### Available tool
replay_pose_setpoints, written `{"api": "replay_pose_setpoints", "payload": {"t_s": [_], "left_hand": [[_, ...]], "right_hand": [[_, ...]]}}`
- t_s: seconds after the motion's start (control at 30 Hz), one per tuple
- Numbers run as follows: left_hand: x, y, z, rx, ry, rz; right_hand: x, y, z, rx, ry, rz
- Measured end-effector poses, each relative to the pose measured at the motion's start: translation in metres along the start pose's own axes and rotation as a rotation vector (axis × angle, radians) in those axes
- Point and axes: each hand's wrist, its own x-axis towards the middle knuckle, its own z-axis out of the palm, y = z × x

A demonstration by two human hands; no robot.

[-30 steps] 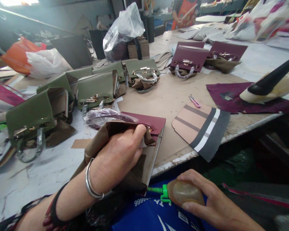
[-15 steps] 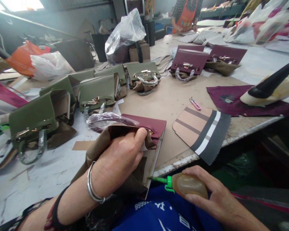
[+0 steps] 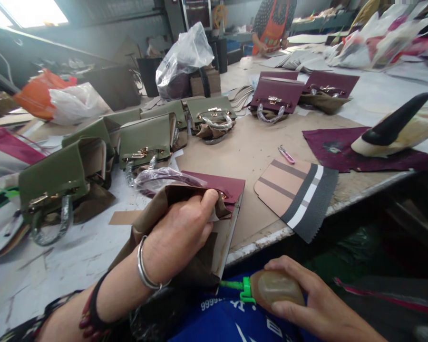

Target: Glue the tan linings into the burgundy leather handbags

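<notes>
My left hand [image 3: 185,228] is closed on the brown lining of a maroon handbag [image 3: 226,184], which lies at the table's front edge. One plastic-wrapped handle [image 3: 164,178] sticks out at the bag's far left side. In my right hand [image 3: 303,289] is a glue bottle [image 3: 278,288], brownish and translucent with a green nozzle. The nozzle's tip is at the lower corner of the bag's pale side edge; whether it touches cannot be made out. My left fingertips press on the lining, and the bag's interior is mostly hidden behind that hand.
Several green handbags [image 3: 52,178] stand on the left, and two maroon bags [image 3: 278,92] at the back. To the right lie a striped panel [image 3: 288,183], a pink cutter [image 3: 286,155] and a black-tipped horn-shaped block [image 3: 388,130] on maroon cloth. A person in an orange apron [image 3: 273,28] stands far back.
My right hand has moved the glue bottle slightly down and left, bringing its nozzle from the bag's side edge to the lower corner. My left hand keeps its grip on the lining.
</notes>
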Motion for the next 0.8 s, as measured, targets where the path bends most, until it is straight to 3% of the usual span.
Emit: {"api": "replay_pose_setpoints", "payload": {"t_s": [0.43, 0.8], "left_hand": [[0.002, 0.0, 0.001, 0.007, -0.022, -0.013], [0.002, 0.0, 0.001, -0.015, -0.04, -0.033]], "right_hand": [[-0.001, -0.001, -0.003, -0.055, 0.03, 0.048], [0.003, -0.014, -0.012, -0.117, -0.105, -0.029]]}}
